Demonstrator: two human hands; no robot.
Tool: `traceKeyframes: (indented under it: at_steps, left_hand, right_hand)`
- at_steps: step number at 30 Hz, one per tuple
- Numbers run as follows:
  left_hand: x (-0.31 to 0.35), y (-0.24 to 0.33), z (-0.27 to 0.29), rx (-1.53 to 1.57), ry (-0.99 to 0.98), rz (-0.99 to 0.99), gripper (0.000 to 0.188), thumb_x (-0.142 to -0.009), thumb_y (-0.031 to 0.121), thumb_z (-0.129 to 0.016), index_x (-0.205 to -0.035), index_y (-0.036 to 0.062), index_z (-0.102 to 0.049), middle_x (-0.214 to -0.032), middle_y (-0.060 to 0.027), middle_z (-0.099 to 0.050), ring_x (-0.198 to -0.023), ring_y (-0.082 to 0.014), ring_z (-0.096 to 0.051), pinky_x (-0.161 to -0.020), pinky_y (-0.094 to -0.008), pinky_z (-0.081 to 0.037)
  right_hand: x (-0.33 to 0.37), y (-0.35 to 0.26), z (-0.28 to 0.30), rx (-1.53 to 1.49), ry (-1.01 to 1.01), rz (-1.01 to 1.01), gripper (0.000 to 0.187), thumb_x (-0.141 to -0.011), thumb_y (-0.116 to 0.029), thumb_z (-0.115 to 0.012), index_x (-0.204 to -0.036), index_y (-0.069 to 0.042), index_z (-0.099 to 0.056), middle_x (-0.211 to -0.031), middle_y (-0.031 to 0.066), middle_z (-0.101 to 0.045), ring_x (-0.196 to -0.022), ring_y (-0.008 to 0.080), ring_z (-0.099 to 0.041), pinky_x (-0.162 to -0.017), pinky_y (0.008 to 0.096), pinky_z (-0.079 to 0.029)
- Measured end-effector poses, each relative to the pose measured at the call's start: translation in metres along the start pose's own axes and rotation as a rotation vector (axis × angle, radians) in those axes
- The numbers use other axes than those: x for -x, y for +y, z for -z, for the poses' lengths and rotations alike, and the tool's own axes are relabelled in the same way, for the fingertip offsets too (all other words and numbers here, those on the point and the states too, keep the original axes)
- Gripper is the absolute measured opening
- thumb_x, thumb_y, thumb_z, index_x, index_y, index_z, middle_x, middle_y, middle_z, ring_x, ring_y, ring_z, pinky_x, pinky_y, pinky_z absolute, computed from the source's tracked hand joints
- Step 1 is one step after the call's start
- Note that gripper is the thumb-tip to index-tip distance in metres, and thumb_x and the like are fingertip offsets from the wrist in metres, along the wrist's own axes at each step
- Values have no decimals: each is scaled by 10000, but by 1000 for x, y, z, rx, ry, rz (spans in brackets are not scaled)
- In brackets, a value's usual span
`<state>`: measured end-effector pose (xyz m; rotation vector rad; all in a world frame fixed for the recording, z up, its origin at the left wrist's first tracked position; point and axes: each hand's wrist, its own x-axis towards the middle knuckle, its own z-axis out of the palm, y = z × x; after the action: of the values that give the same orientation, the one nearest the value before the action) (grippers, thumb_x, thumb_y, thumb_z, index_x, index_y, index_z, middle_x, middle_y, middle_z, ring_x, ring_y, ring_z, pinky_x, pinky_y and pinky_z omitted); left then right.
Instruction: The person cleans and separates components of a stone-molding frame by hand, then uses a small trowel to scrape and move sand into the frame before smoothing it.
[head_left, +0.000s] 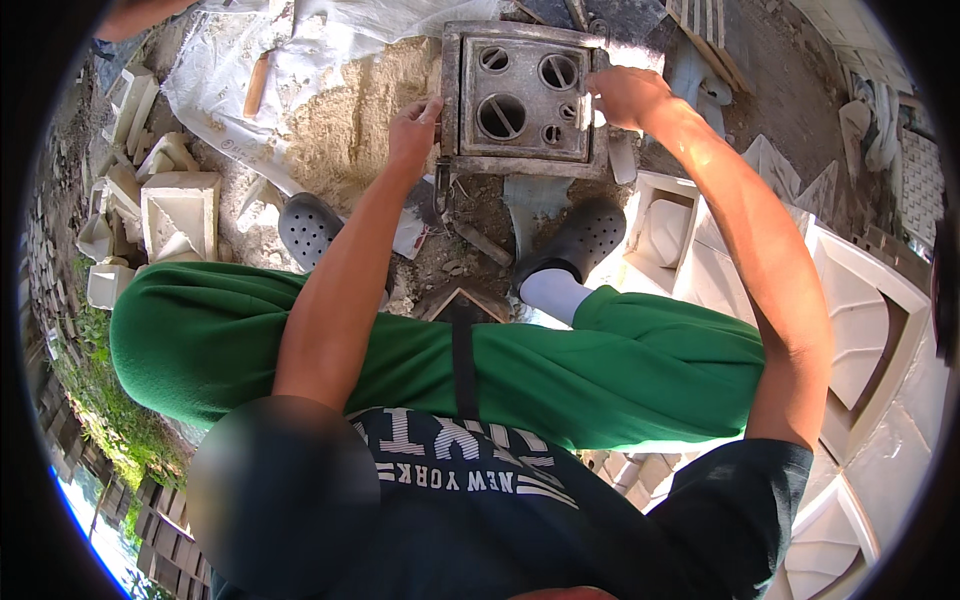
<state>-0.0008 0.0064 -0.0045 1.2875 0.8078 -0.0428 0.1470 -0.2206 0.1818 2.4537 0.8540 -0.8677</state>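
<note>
Grey square metal-looking holed box (535,100) btwn your L hand (412,135) & R hand (632,97); fingers curled at opp. edges, grip: can't tell.

1 head-worn fisheye view looks steeply down from fairly near toward the 2 hands (634,98).

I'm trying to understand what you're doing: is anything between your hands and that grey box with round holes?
Nothing visible stands in the way. The left hand is at the left edge of the grey box, the right hand at its right edge. A small bright patch beside the right hand is too unclear to name.
</note>
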Motion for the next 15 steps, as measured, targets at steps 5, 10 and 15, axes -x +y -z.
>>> traceKeyframes:
  at_steps: [5, 10, 15]
  left_hand:
    - [11, -15, 16, -133, -48, -68, 320, -931, 308, -652, -1043, 14, -712, -847, -37, -680, -717, -95, -590, -642, -274, -480]
    - [31, -14, 19, -297, -112, -152, 357, -917, 328, -664, -1068, 6, -699, -909, -62, -706, -808, -127, -618, -738, -305, -489]
    - [30, -10, 24, -363, -171, -221, 393, -905, 367, -678, -1111, 32, -695, -953, -73, -702, -867, -146, -634, -756, -299, -495]
  right_hand:
    - [-20, -32, -41, 59, 38, 185, 250, -838, -101, -583, -1076, -78, -656, -1060, 151, -686, -1012, 328, -662, -846, 454, -534]
    - [-24, -75, -80, -194, 365, 425, 289, -826, -311, -679, -990, -73, -662, -958, 134, -655, -950, 319, -638, -820, 457, -512]
    - [-23, -94, -102, -286, 526, 354, 338, -838, -370, -675, -987, -67, -671, -1006, 118, -617, -998, 307, -597, -838, 446, -489]
